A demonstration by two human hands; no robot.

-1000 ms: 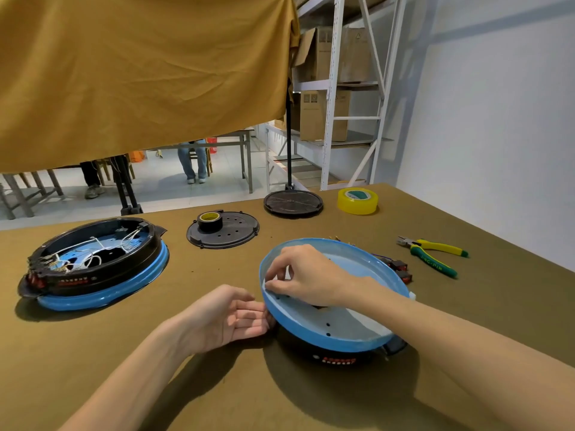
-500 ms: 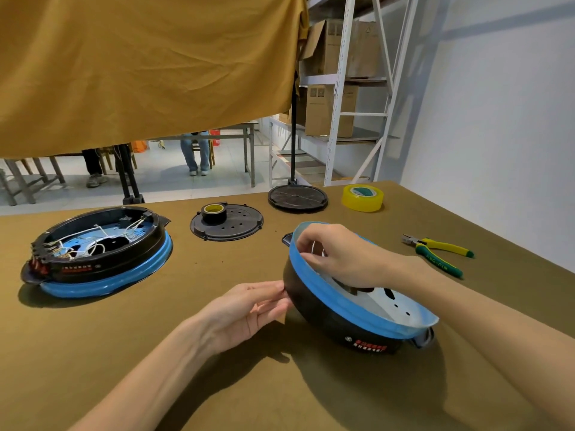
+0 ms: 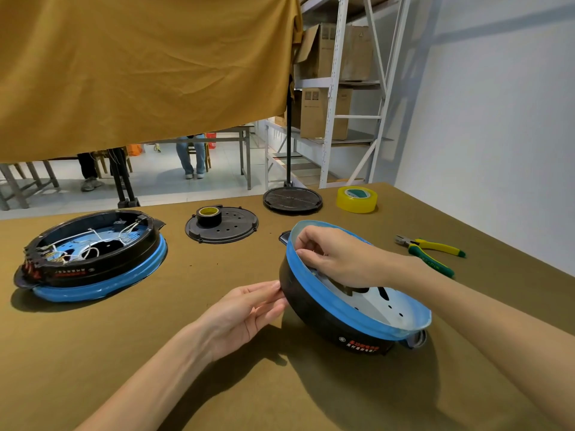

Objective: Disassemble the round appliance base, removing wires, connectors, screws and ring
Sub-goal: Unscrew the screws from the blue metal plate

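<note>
A: Which step is this?

B: Handling the round base (image 3: pixel 329 309) itself, I'd judge. It's tipped on edge on the desk (image 3: pixel 155 353), well right of the second opened base (image 3: pixel 90 256). The right hand (image 3: pixel 336 259) reaches over the base's blue ring (image 3: pixel 357 318), fingers curled on the rim. The left hand (image 3: pixel 245 312) steadies the base's black wall with nearly straight fingers.

A: And next?

B: Probably turning the base so the wired underside faces up. The pliers (image 3: pixel 432 251) lie beyond the base, untouched. Mind it doesn't roll
</note>
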